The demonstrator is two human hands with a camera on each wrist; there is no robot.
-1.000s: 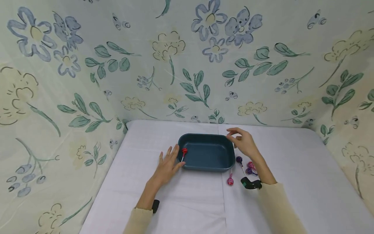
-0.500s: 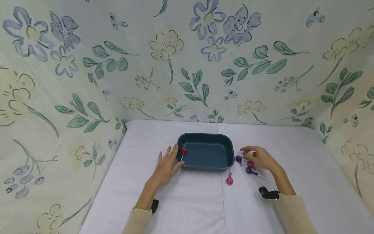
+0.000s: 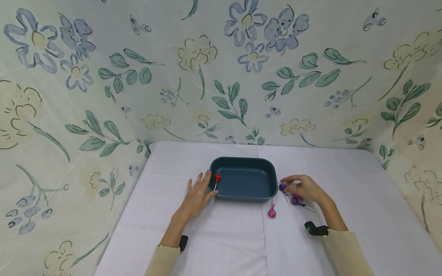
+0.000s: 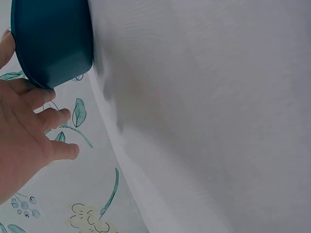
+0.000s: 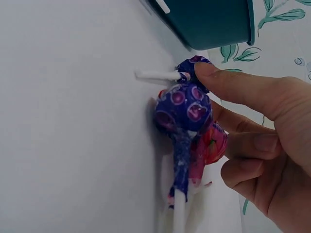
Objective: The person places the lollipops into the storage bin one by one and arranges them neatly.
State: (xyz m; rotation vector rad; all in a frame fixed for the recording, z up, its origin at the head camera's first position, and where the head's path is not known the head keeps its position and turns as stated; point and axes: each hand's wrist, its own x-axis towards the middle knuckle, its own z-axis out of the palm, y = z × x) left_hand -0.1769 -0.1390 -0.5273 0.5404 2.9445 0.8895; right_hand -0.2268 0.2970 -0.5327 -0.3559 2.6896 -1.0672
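Note:
My left hand (image 3: 197,196) rests against the left end of a dark teal rectangular bin (image 3: 246,199), fingers spread, thumb at its near corner. Inside that bin a red lollipop (image 3: 217,177) leans at the left wall. On the other side my right hand (image 3: 305,188) pinches the head of a purple lollipop (image 5: 187,65) between thumb and index finger, its white stick pointing toward me. Just beside it lie a second purple lollipop (image 5: 182,109) and a pink-red lollipop (image 5: 214,143), partly hidden behind it.
A pink lollipop (image 3: 272,211) lies on the white-covered table (image 3: 228,237) at the bin's near right corner. Floral cloth (image 3: 221,126) hangs behind the table and along both sides.
My right hand has come from the bin's right rim down to the lollipops and now pinches a purple one. The left hand keeps its place at the bin.

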